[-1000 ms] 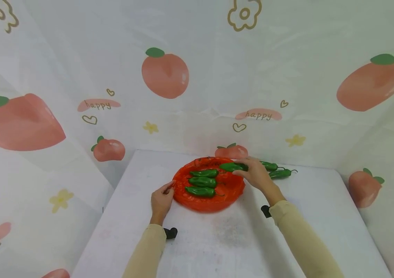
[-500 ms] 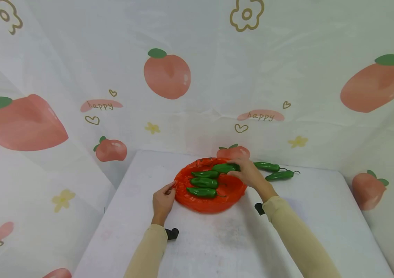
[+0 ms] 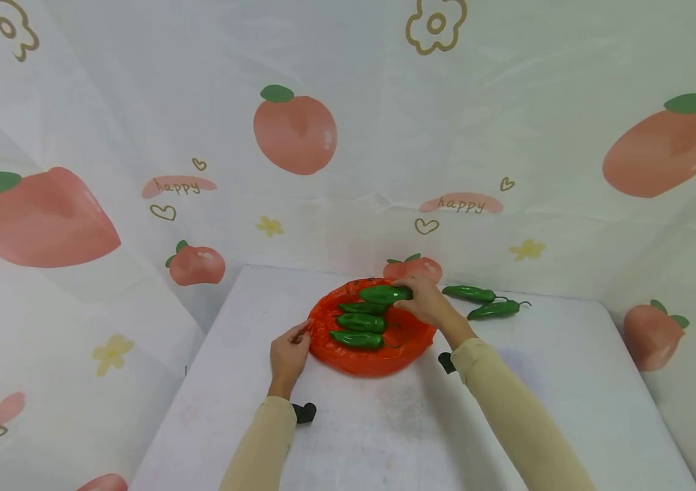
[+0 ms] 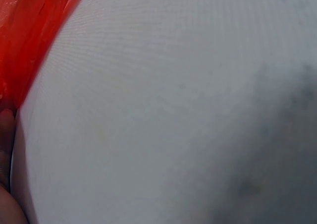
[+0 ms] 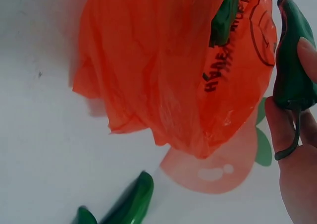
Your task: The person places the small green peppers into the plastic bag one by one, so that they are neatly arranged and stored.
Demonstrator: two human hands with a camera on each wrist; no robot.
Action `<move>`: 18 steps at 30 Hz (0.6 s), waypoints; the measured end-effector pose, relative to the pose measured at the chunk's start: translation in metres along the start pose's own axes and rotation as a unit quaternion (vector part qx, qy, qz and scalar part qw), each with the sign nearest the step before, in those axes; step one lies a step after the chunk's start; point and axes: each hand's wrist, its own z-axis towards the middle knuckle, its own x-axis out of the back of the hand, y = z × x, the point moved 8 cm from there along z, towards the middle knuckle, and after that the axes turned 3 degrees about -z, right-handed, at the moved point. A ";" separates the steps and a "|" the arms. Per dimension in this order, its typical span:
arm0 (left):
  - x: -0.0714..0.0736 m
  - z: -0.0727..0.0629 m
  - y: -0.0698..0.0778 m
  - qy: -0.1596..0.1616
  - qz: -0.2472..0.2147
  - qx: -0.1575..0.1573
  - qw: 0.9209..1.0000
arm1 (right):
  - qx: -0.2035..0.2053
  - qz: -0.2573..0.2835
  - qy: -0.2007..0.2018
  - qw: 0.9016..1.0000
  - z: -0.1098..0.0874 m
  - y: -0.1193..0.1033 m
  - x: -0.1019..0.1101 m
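Green peppers (image 3: 356,339) are handled on a white counter (image 3: 384,436): at left, the edge of a red plastic bag (image 3: 410,334) is pinched between thumb and fingers of the left hand (image 3: 289,358); within it, three are laid in a row. Over the bag's far side, a fourth pepper (image 3: 384,294) is gripped near its stem end by the curled right hand (image 3: 422,300); contact with the bag cannot be told. It would best be lowered level alongside the row, the bag's edge held steady and the grip eased only once the pepper is supported. At far right, two loose peppers (image 3: 469,294) are seen close together.
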 end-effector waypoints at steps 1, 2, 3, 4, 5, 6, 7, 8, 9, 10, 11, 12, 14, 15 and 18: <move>0.000 0.000 0.001 0.001 0.000 -0.001 1.000 | -0.003 -0.001 -0.002 1.000 0.001 0.000 -0.001; 0.001 0.000 0.001 0.002 0.000 -0.001 1.000 | -0.001 -0.004 -0.003 1.000 0.001 -0.001 -0.002; 0.001 -0.001 0.002 0.003 0.002 -0.001 1.000 | 0.000 -0.002 -0.005 1.000 0.002 -0.001 -0.003; 0.001 -0.001 0.002 0.004 0.002 -0.001 1.000 | 0.003 -0.002 -0.007 1.000 0.003 -0.002 -0.004; 0.001 -0.001 0.002 0.004 0.004 0.000 1.000 | 0.006 -0.002 -0.008 1.000 0.004 -0.002 -0.006; 0.001 -0.001 0.002 0.005 0.006 0.000 1.000 | 0.007 -0.002 -0.009 1.000 0.005 -0.003 -0.008; 0.001 -0.001 0.002 0.005 0.008 0.001 1.000 | 0.010 -0.002 -0.009 1.000 0.006 -0.003 -0.009; 0.001 -0.001 0.002 0.005 0.011 0.003 1.000 | 0.008 0.001 -0.010 1.000 0.007 -0.004 -0.011; 0.001 -0.001 0.002 0.004 0.012 0.004 1.000 | 0.007 0.003 -0.009 1.000 0.008 -0.004 -0.012; 0.001 -0.001 0.003 0.004 0.012 0.004 1.000 | 0.004 0.003 -0.010 1.000 0.008 -0.004 -0.014; 0.000 -0.001 0.003 0.003 0.014 0.006 1.000 | 0.002 0.004 -0.010 1.000 0.010 -0.004 -0.016; 0.000 -0.001 0.003 0.003 0.014 0.006 1.000 | 0.000 0.005 -0.010 1.000 0.010 -0.004 -0.018; 0.001 -0.002 0.003 0.003 0.013 0.006 1.000 | -0.003 0.004 -0.011 1.000 0.012 -0.005 -0.021; 0.001 -0.002 0.003 0.003 0.013 0.006 1.000 | 0.000 0.004 -0.010 1.000 0.013 -0.006 -0.022; 0.001 -0.002 0.003 0.004 0.012 0.006 1.000 | -0.001 0.000 -0.011 1.000 0.016 -0.008 -0.027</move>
